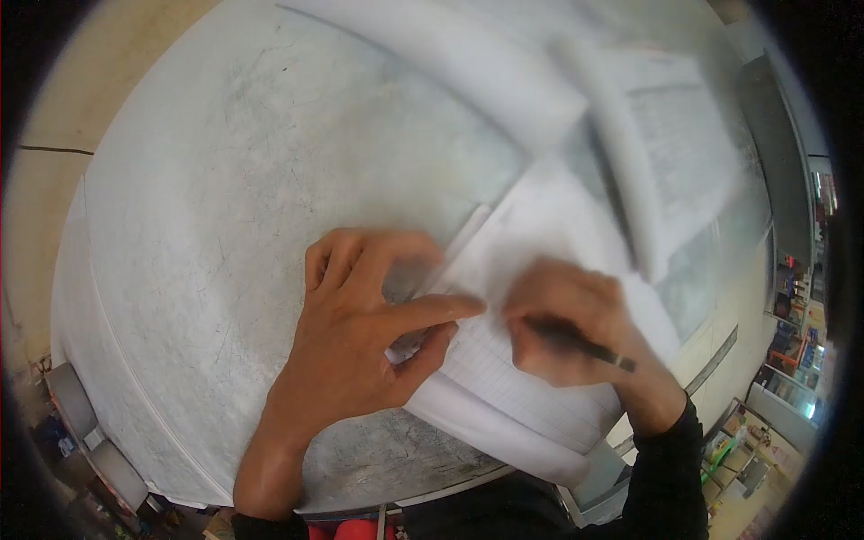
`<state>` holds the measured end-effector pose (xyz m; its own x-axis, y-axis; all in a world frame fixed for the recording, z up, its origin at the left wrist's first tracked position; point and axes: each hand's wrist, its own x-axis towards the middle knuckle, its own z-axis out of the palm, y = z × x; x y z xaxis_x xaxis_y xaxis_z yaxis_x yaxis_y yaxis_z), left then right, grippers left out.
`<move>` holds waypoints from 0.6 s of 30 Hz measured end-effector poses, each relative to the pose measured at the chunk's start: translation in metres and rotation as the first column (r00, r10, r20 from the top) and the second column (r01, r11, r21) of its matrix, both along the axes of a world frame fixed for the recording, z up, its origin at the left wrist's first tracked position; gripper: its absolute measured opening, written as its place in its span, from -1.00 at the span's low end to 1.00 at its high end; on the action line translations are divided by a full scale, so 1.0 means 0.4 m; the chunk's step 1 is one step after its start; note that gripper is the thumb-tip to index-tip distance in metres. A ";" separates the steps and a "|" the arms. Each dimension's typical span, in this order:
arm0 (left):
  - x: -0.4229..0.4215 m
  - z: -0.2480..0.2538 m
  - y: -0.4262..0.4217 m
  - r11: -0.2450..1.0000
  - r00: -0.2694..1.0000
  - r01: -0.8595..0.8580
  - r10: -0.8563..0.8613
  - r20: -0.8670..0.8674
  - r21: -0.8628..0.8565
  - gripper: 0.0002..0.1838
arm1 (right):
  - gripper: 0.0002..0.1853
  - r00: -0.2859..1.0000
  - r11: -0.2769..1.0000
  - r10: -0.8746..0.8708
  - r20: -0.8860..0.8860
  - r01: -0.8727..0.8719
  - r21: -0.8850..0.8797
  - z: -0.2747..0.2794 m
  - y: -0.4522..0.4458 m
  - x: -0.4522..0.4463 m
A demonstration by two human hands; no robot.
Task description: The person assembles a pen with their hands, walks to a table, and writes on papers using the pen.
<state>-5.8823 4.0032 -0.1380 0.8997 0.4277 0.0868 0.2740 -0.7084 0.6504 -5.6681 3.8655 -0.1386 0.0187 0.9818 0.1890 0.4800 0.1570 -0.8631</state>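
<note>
My right hand (571,328) is closed around a dark pen (619,361) and is blurred by motion. The pen's back end points down to the right, while its tip is hidden by the fingers. Beneath the hand lies a lined notebook (504,382), with its lower pages curling up near the table's front edge. My left hand (351,337) is at the notebook's left edge, its index finger and thumb stretched apart over the page. The other fingers of that hand are bent towards the table.
The grey, scratched table (207,225) bulges in the wide lens. Blurred white sheets (468,63) and a curled, printed booklet (675,135) lie beyond the notebook. Grey chairs (94,441) stand at lower left. Stocked shelves (747,459) stand at lower right.
</note>
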 end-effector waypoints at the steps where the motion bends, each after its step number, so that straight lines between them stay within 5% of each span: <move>1: 0.000 0.001 0.000 1.000 1.000 0.001 -0.001 0.000 0.007 -0.63 | -0.78 1.000 1.000 -0.017 0.010 0.017 0.002 0.001 0.001 -0.003; 18: 0.001 -0.001 0.001 1.000 1.000 0.004 -0.004 0.008 0.005 -0.64 | -0.75 0.997 0.999 -0.031 0.064 0.029 0.046 -0.002 0.000 -0.006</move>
